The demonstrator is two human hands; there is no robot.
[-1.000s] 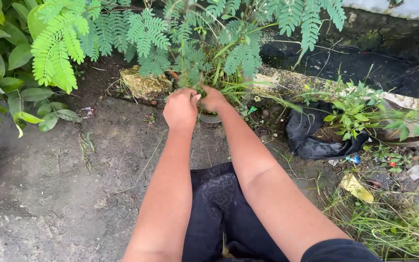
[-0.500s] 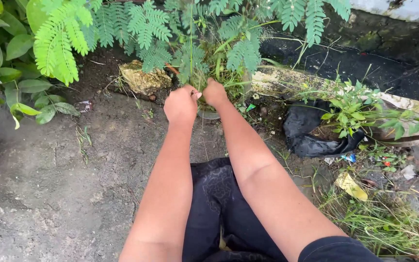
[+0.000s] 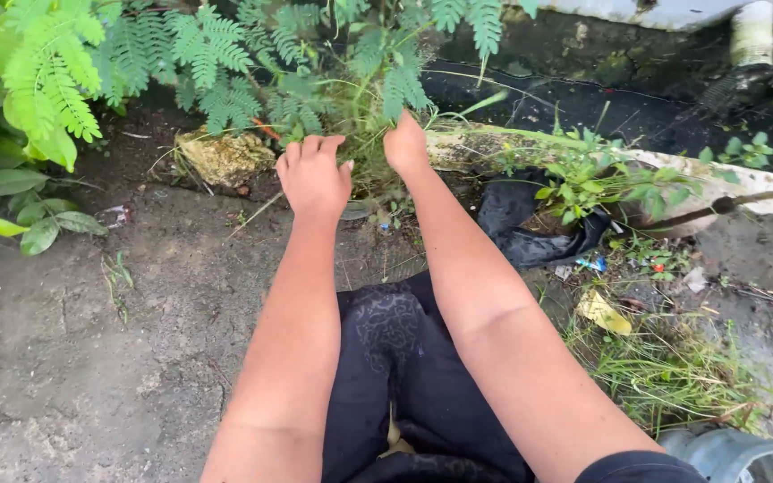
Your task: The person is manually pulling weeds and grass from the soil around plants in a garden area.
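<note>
Both my arms reach forward over my dark-clothed knee to a clump of feathery-leaved weeds (image 3: 364, 85) growing at the edge of the concrete ground. My left hand (image 3: 313, 174) hovers at the base of the clump with its fingers loosely curled and spread; nothing shows in it. My right hand (image 3: 405, 143) is pushed into the stems and grass, closed around them; its fingers are hidden by the greenery. A yellowish stone (image 3: 224, 158) lies just left of my left hand.
Broad-leaved plants (image 3: 2, 170) fill the left edge. A crumpled black plastic sheet (image 3: 516, 224) and a small leafy weed (image 3: 597, 183) lie to the right along a mossy concrete kerb (image 3: 744, 192). Scraps of litter (image 3: 603, 311) and grass (image 3: 664, 371) sit at lower right.
The view has shifted left and down. My left hand has loosened from a fist and opened its fingers. My right hand has moved up deeper into the stems.
</note>
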